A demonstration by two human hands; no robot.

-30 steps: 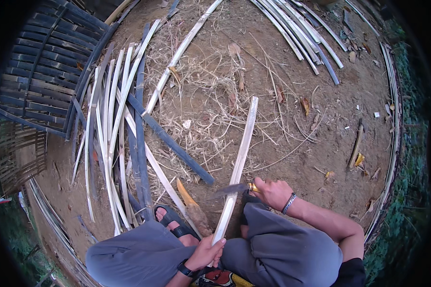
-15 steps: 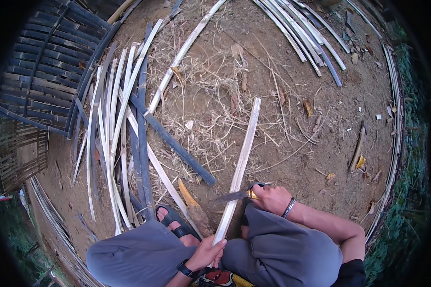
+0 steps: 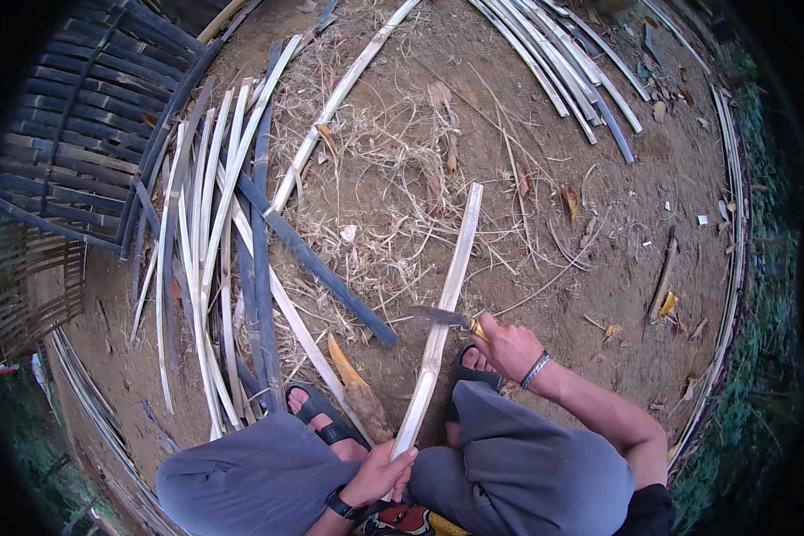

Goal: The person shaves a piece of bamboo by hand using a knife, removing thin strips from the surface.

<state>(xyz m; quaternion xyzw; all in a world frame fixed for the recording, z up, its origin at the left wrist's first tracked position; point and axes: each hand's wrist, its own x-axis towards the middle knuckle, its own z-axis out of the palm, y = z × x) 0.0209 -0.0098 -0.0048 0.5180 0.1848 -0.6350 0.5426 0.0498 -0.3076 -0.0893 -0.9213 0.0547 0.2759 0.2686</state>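
Left hand [image 3: 381, 474] clamps the pale strip [image 3: 431, 362] near its lower end, unmoved; strip slants out between the feet [image 3: 317, 415]. Knife [image 3: 441, 314] crosses it farther out than half a second ago — right hand [image 3: 511, 350], fisted round the handle [image 3: 479, 331], reached forward, so fresh length is under it.

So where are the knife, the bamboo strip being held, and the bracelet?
Knife [image 3: 447, 316]: head view, on the blade.
Held bamboo strip [image 3: 431, 361]: head view, on its middle stretch.
Bracelet [image 3: 535, 370]: head view, on its band.
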